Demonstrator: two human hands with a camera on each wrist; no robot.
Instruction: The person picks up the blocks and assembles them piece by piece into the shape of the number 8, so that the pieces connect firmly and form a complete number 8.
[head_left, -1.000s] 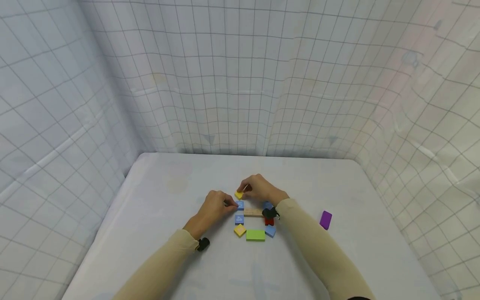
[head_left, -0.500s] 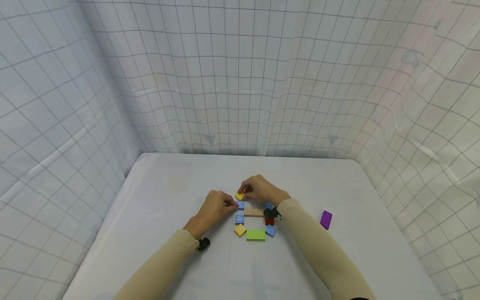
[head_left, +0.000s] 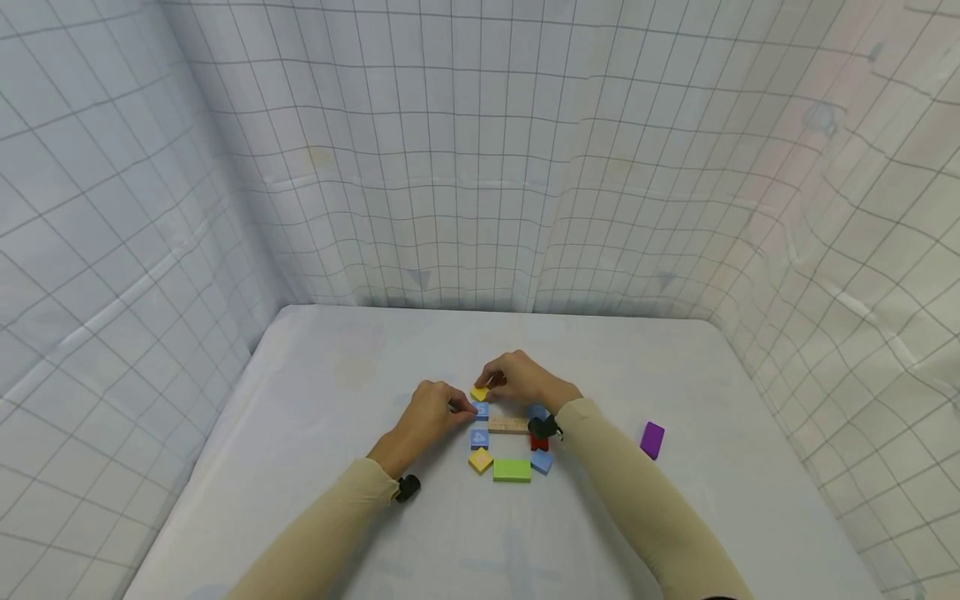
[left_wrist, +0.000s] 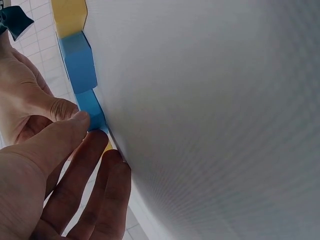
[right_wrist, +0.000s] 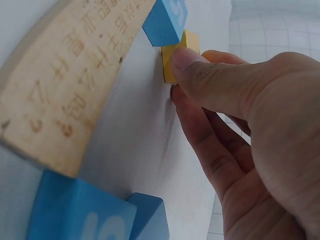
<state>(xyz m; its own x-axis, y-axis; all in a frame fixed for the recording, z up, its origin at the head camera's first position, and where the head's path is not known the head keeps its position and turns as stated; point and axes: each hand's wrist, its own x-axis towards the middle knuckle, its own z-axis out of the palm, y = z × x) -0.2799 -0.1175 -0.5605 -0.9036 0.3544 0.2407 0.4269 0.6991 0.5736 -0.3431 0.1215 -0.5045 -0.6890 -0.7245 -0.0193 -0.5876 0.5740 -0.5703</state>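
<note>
My left hand [head_left: 433,414] pinches a small blue block [left_wrist: 91,110] at its side with thumb and fingers. Just beyond that block, my right hand [head_left: 517,377] grips a small yellow block [right_wrist: 170,64] between thumb and fingertips. In the right wrist view the yellow block sits right at the blue block's [right_wrist: 166,22] corner. A second blue block [head_left: 479,439], marked 4, lies on the near side of the held one. Right of the blue pair is a flat wooden strip [right_wrist: 70,75] with printed characters, its right end covered by my right wrist in the head view.
Another yellow block [head_left: 481,461], a lime green block [head_left: 512,471] and a blue block [head_left: 542,462] form the near row. A red block [head_left: 539,443] and more blue [head_left: 537,411] show around my right wrist. A purple block [head_left: 652,440] lies apart on the right.
My right hand has shifted the far yellow block very slightly toward the blue block. My left hand and the other blocks keep their places.
</note>
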